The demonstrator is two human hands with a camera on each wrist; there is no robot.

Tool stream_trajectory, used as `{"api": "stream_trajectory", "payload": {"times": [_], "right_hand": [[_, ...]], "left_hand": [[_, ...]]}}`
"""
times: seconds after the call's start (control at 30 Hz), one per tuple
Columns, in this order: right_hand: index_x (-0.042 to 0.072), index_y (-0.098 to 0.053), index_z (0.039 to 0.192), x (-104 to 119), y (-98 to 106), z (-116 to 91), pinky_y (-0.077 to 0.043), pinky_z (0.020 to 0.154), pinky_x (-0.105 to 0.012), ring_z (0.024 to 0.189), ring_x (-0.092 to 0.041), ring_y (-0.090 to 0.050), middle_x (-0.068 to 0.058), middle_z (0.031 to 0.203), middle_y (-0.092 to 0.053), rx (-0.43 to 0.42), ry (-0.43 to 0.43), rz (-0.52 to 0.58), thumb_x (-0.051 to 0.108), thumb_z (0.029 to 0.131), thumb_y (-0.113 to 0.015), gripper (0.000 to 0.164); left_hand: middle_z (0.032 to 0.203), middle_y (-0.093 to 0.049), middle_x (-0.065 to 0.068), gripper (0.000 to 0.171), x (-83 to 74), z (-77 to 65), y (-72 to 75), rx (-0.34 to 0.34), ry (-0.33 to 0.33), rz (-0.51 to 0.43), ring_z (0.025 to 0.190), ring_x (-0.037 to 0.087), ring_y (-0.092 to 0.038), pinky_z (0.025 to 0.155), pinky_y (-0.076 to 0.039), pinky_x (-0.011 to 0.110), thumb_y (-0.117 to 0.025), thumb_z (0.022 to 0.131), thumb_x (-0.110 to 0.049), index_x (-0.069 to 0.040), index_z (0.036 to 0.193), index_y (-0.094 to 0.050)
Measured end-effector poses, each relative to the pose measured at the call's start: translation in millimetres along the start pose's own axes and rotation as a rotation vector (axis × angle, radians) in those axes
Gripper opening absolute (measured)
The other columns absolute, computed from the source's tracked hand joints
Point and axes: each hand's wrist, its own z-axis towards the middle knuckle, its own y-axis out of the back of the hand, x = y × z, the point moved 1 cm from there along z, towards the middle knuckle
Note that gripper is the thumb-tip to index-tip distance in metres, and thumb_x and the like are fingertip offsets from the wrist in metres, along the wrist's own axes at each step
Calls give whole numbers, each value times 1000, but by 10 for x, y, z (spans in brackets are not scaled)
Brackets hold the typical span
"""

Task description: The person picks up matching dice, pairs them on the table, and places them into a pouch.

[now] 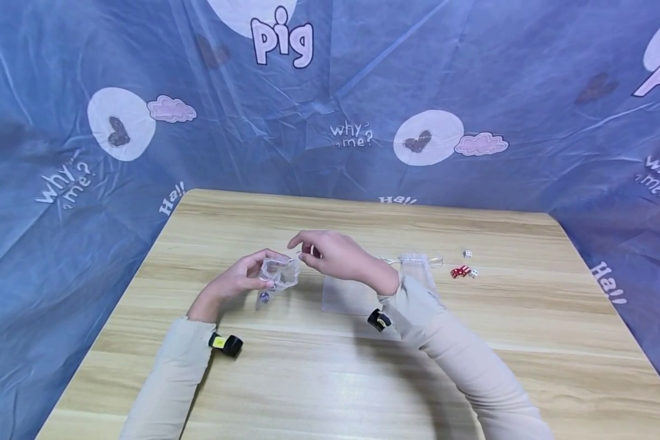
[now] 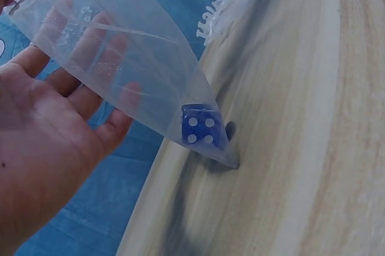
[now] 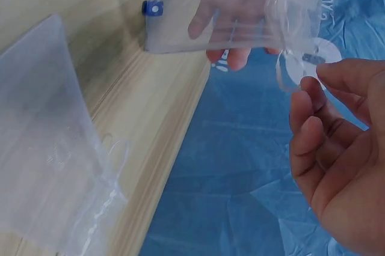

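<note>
A sheer white drawstring pouch (image 1: 283, 281) is up in my left hand (image 1: 233, 281), gripped near its gathered mouth with the fingers behind the mesh. Two blue dice (image 3: 154, 8) sit in the bottom corner of this pouch in the right wrist view. One blue die (image 2: 201, 125) shows through the mesh in the left wrist view, low near the tabletop. My right hand (image 1: 335, 253) is at the pouch's mouth, its curled thumb and fingertips pinching the end of the thin drawstring loop (image 3: 280, 74).
A second sheer pouch (image 3: 42, 124) lies flat on the wooden table (image 1: 308, 379), partly beneath my right forearm in the head view. To its right are red dice (image 1: 460, 272) and white dice (image 1: 468, 253). A blue printed cloth (image 1: 330, 79) hangs behind the table.
</note>
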Motion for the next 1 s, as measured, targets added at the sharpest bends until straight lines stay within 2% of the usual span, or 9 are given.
{"api": "stream_trajectory", "payload": {"times": [0.13, 0.27, 0.4, 0.53, 0.63, 0.77, 0.83, 0.9, 1.0], "right_hand": [[15, -63, 120, -33, -14, -10, -47, 65, -20, 75, -7, -60, 2, 90, -66, 18, 20, -7, 13, 92, -60, 28], [17, -63, 121, -68, -70, -9, -49, 68, -21, 82, -11, -63, 1, 94, -65, 40, 37, -2, 13, 89, -63, 32], [20, -66, 117, -85, -158, 8, -45, 62, -19, 77, -10, -59, 2, 93, -64, 55, 45, -11, 19, 89, -67, 27], [19, -69, 106, -77, -228, 29, -41, 56, -18, 69, -7, -52, 4, 87, -63, 56, 42, -36, 28, 90, -67, 19], [18, -69, 101, -66, -240, 33, -41, 57, -19, 70, -6, -52, 5, 86, -64, 43, 19, -45, 29, 91, -66, 15], [18, -69, 97, -55, -210, 31, -44, 59, -20, 72, -5, -55, 6, 86, -66, 13, -13, -48, 28, 91, -65, 11], [19, -68, 95, -54, -190, 28, -43, 59, -21, 71, -5, -55, 7, 86, -66, 0, -25, -47, 28, 92, -65, 11], [19, -68, 95, -58, -178, 26, -43, 59, -21, 70, -5, -54, 7, 85, -66, -10, -34, -47, 29, 92, -65, 12], [19, -67, 95, -62, -177, 22, -42, 58, -21, 69, -5, -53, 8, 84, -65, -14, -50, -49, 32, 92, -64, 14]], "left_hand": [[116, -61, -9, 52, 3, -6, 5, 2, -2, -8, 105, 9, -59, 95, -47, 22, -58, 81, 1, 11, 129, -43], [116, -60, -8, 48, 8, -14, 11, 2, 5, -23, 102, 9, -58, 90, -49, 22, -58, 80, 0, -1, 127, -48], [115, -60, -6, 46, 15, -15, 14, 8, 8, -41, 99, 9, -59, 87, -51, 22, -58, 82, 0, -12, 126, -51], [113, -62, -5, 44, 9, -26, 17, -10, 28, -29, 99, 10, -60, 86, -52, 23, -58, 83, 0, -9, 126, -52], [113, -63, -4, 43, -18, -46, 20, -59, 68, 2, 100, 10, -61, 88, -52, 25, -59, 85, -3, -4, 127, -52], [122, -62, 10, 39, -70, -69, 31, -137, 125, 83, 105, 9, -61, 93, -49, 25, -57, 92, -9, 1, 129, -51], [127, -60, 17, 37, -82, -74, 46, -173, 142, 154, 107, 4, -60, 95, -48, 23, -57, 94, -12, 2, 129, -52], [130, -59, 20, 36, -102, -78, 57, -222, 170, 247, 112, 9, -60, 98, -47, 25, -57, 95, -14, 2, 128, -55], [128, -61, 21, 33, -128, -103, 70, -293, 192, 406, 116, 23, -60, 101, -48, 38, -57, 96, -17, 1, 123, -61]]}}
